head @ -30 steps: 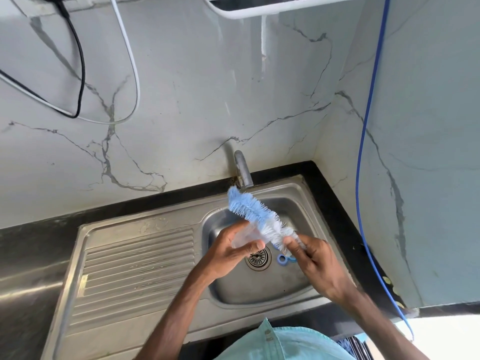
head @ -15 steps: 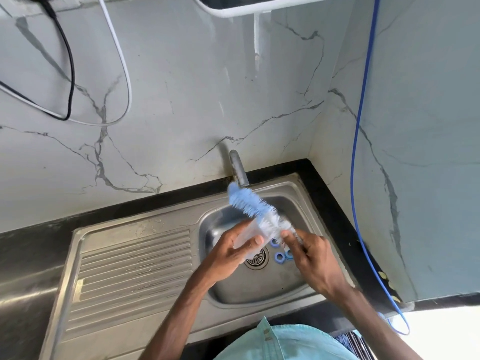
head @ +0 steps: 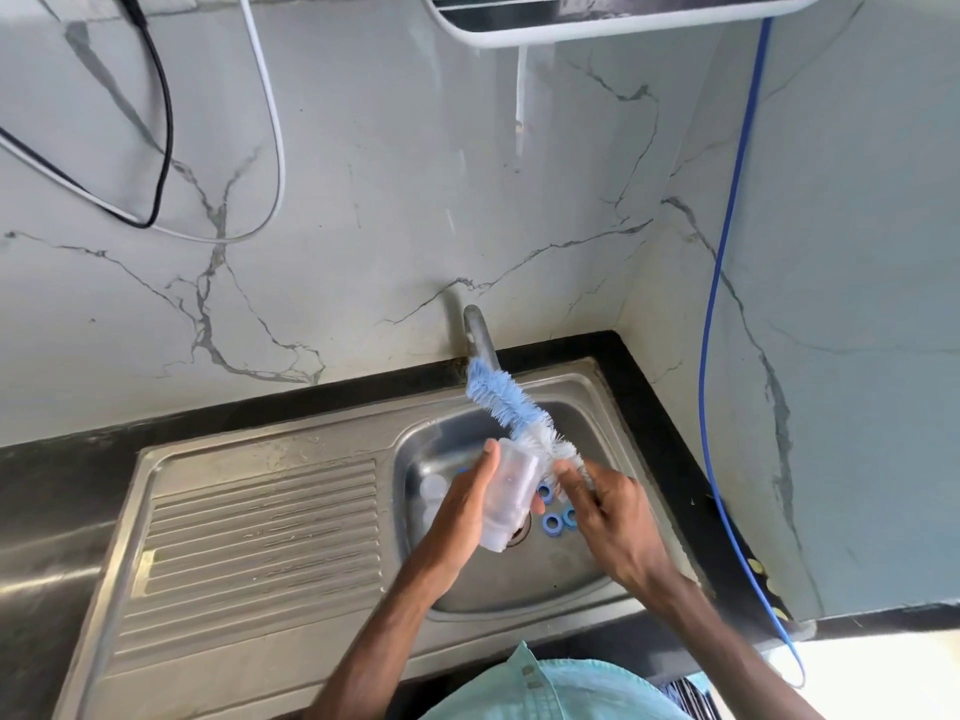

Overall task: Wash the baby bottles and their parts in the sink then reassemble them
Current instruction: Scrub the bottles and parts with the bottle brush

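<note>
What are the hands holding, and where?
The left hand grips the clear bottle around its body; the right hand holds the brush just below its bristles.

The brush [head: 511, 402] handle is hidden inside the right hand [head: 613, 517] (drain [head: 521, 533] half behind bottle [head: 511, 491]).

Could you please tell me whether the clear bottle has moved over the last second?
Yes. The bottle in the left hand has swung down toward the person; its lower end now overlaps the left edge of the drain, which it cleared before.
</note>
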Demonstrator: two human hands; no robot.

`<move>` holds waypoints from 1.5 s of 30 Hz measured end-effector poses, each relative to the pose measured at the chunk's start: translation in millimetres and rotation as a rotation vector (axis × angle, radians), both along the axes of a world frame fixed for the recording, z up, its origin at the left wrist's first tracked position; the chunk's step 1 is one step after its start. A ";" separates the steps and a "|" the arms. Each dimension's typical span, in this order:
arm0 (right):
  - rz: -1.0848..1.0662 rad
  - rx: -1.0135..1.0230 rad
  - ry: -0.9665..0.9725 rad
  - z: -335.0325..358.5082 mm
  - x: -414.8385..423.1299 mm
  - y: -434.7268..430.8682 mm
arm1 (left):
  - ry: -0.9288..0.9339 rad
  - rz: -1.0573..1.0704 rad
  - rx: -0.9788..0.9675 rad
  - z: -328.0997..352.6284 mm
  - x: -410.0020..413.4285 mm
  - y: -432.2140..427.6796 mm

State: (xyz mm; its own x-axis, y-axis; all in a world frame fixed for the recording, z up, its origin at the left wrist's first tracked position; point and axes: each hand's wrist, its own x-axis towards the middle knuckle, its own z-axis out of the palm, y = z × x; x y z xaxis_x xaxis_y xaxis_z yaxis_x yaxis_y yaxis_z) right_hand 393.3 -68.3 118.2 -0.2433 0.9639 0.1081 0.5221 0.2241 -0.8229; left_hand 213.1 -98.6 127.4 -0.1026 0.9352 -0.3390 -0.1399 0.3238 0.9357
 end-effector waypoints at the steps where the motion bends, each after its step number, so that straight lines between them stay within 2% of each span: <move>1: 0.007 -0.005 0.017 0.6 -0.1 -0.5 | -0.003 0.022 -0.010 4.5 0.3 -0.7; 5: 0.094 -0.001 0.040 -0.9 -8.5 -7.0 | 0.032 0.095 0.006 -4.4 -5.4 1.5; 7: 0.031 -0.046 -0.005 -8.3 -11.6 1.5 | 0.025 0.154 -0.063 -11.4 -7.8 3.0; 10: -0.059 -0.083 -0.075 -9.6 -11.6 10.9 | -0.213 0.272 -0.139 -26.1 -19.1 2.6; 12: -0.069 -0.082 -0.009 -2.8 -7.8 7.2 | -0.368 0.361 -0.170 -26.8 -30.0 1.7; 14: -0.067 -0.065 0.048 3.5 -7.2 -1.3 | -0.427 0.406 -0.159 -31.3 -39.9 1.7; 19: 0.097 -0.010 0.021 -1.4 -25.7 -20.4 | -0.489 0.390 -0.123 -32.9 -44.6 -2.0; 24: -0.100 -0.063 -0.028 -16.8 -24.9 3.7 | -0.495 0.342 -0.133 -35.6 -40.2 -6.8; 27: -0.003 -0.021 0.055 -10.7 -24.0 -4.3 | -0.512 0.379 -0.123 -41.6 -42.8 -6.9; 29: 0.076 -0.032 0.020 -10.9 -30.1 -8.5 | -0.512 0.350 -0.101 -44.1 -46.2 -7.6; 31: 0.002 -0.088 0.000 -19.4 -31.0 -0.2 | -0.509 0.315 -0.096 -43.6 -47.6 -8.7; 33: -0.061 -0.144 0.068 -26.0 -28.9 6.1 | -0.550 0.305 -0.102 -44.9 -50.7 -10.6; 37: 0.030 -0.158 0.156 -40.0 -33.5 0.7 | -0.650 0.270 -0.106 -46.9 -55.6 -15.3; 40: 0.011 -0.229 0.173 -49.3 -41.0 11.0 | -0.572 0.139 -0.109 -50.8 -43.9 -22.8; 43: -0.004 -0.267 0.119 -58.9 -53.5 24.1 | -0.284 0.080 -0.158 -62.2 -32.4 -27.2; 45: -0.013 -0.282 0.043 -71.2 -60.5 35.3 | -0.182 0.108 -0.189 -70.7 -31.9 -26.2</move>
